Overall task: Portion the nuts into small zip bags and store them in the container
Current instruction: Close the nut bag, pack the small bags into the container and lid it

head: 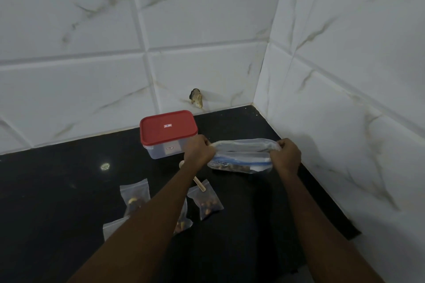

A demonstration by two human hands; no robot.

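1. The left hand [199,148] is pinching the left end of the big nut bag [241,156].
2. The right hand [287,154] is gripping its right end.
3. The lidded container [169,135] is sitting just behind the left hand; small bags [205,200] are lying beside that forearm.

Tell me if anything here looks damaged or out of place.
Yes: the wall tile behind the red-lidded container has a ragged, dark-edged broken patch just above the countertop. Nothing looks spilled.
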